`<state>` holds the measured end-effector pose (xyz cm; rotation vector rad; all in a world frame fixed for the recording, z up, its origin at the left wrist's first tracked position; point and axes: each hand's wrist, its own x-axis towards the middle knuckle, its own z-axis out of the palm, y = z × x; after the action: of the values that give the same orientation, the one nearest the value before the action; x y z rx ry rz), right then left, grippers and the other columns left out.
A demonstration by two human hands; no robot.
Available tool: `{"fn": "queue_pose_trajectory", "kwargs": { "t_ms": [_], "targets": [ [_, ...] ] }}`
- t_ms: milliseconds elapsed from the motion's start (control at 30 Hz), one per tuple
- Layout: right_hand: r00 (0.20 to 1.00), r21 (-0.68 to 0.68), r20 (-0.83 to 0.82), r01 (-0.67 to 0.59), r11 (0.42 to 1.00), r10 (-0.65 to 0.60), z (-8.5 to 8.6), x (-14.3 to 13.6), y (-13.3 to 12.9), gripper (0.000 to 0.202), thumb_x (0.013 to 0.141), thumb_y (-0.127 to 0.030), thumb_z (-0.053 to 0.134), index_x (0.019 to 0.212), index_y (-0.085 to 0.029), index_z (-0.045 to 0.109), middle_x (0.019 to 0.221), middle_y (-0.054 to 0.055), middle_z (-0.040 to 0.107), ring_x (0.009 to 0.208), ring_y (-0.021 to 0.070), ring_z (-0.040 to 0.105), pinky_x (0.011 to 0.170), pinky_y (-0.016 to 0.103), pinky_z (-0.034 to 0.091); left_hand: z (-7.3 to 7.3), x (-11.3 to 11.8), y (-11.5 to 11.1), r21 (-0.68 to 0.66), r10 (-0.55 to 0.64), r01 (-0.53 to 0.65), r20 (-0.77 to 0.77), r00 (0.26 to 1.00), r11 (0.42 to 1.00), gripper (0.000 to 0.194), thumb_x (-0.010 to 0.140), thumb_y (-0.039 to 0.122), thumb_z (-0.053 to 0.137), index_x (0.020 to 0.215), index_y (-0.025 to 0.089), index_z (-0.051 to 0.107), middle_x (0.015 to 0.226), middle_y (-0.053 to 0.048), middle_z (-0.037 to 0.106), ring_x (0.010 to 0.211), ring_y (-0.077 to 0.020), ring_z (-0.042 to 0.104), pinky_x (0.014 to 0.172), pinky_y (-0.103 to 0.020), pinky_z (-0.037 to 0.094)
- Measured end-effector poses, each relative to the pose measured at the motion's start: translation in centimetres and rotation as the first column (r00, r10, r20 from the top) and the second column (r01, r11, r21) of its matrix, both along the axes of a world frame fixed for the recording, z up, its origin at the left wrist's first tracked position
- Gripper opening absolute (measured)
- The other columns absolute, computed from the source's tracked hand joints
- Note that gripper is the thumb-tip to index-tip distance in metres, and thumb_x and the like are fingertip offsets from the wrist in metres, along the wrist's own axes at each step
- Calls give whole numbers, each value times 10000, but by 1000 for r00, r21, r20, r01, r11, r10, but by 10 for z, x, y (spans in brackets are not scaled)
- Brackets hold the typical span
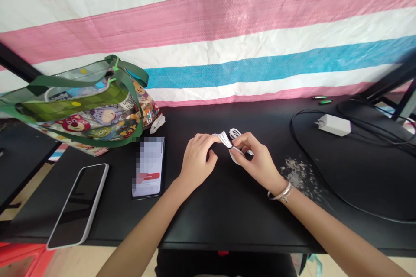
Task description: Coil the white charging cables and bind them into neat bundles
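Over black tabletop (214, 216), right hand (258, 156) pinching white cable (224, 139), left hand (196, 158) touching, grip unclear, bag (105, 116) lettered "TOY"

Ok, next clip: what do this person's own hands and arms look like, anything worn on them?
Both hands are ungloved, and no sleeves show on the arms. The right hand has a silvery bracelet at its wrist, with a small dangling charm. The left hand has nothing visible at its wrist.

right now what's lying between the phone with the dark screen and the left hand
In the head view, a lit phone lies between the dark-screened phone and the left hand.
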<state>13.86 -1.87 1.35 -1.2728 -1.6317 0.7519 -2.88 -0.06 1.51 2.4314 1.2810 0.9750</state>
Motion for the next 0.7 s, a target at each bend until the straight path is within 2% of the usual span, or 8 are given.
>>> {"fn": "queue_pose_trajectory", "kwargs": {
  "t_ms": [267, 433, 567, 700],
  "targets": [
    [994, 7, 108, 34, 999, -35, -2, 0, 0, 97, 757, -262, 530, 693, -246, 459, 646, -6, 580, 489, 133, 494, 539, 273, 427, 0, 0, 0, 30, 29, -27, -50, 998, 999, 243, 761, 33, 472, 888, 210, 577, 872, -20, 688, 858, -201, 599, 755, -333, 476],
    [981, 97, 179, 63, 993, -80, -7, -2, 0, 85, 764, -250, 492, 690, -237, 452, 659, -5, 607, 469, 119, 495, 503, 240, 414, 0, 1, -3, 12, 58, -57, -91, 994, 998, 221, 777, 48, 481, 890, 211, 580, 885, -17, 690, 875, -203, 602, 752, -332, 481],
    [952, 174, 272, 93, 980, -139, -9, 0, 1, 106, 766, -239, 480, 677, -237, 423, 590, -28, 560, 421, 107, 455, 451, 215, 378, 1, -1, -2, -34, 112, -116, -104, 988, 993, 229, 779, 48, 482, 905, 217, 573, 897, -10, 687, 889, -195, 604, 759, -317, 494],
    [916, 252, 351, 109, 962, -196, -8, 2, 2, 95, 786, -208, 474, 699, -236, 448, 523, -53, 499, 401, 108, 462, 427, 197, 362, 2, -5, 1, -105, 164, -186, -185, 969, 977, 258, 789, 70, 506, 994, 210, 577, 997, -28, 681, 969, -213, 602, 810, -344, 501]
  ]
}}
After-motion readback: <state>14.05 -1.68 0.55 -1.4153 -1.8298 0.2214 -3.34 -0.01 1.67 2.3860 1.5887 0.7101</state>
